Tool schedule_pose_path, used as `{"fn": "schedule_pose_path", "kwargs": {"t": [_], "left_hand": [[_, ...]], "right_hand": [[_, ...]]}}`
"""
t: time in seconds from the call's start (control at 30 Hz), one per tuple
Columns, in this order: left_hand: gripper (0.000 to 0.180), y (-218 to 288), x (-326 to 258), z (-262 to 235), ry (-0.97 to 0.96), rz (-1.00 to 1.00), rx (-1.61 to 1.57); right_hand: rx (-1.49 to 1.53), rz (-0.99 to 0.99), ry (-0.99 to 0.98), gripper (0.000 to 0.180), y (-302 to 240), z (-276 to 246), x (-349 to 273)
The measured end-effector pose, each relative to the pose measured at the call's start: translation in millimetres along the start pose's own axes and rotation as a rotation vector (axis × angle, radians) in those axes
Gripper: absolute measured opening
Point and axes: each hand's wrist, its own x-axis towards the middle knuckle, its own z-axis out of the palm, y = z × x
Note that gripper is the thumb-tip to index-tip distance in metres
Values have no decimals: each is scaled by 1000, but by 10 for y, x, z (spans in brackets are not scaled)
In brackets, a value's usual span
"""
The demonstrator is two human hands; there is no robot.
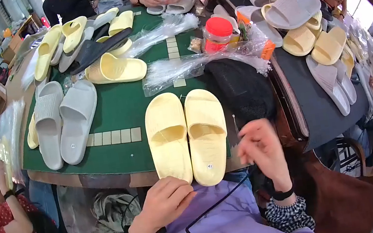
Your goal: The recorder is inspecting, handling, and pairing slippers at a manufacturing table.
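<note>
Nearest, the left hand [162,207] curls loosely with fingers together, touching the heel of the left yellow slipper [167,139]. The right hand [261,151] pinches something too small to tell. Both slippers, the right one [207,134] alongside, lie at the green table's [117,112] near edge, long axes running near-to-far, toes pointing away.
</note>
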Motion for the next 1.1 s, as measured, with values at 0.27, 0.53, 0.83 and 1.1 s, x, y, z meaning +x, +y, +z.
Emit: {"fn": "schedule_pose_path", "kwargs": {"t": [0.27,0.53,0.83,1.1], "left_hand": [[18,29,-127,142,-57,19,-5],[18,-60,-119,118,26,11,188],[16,-542,179,80,28,-102,199],[14,-673,392,143,30,-148,289]], "right_hand": [[-216,75,-158,12,259,273,145],[-312,-44,-94,13,305,352,215],[-548,-252,-170,53,419,444,260],[-819,-283,-231,76,558,470,211]]}}
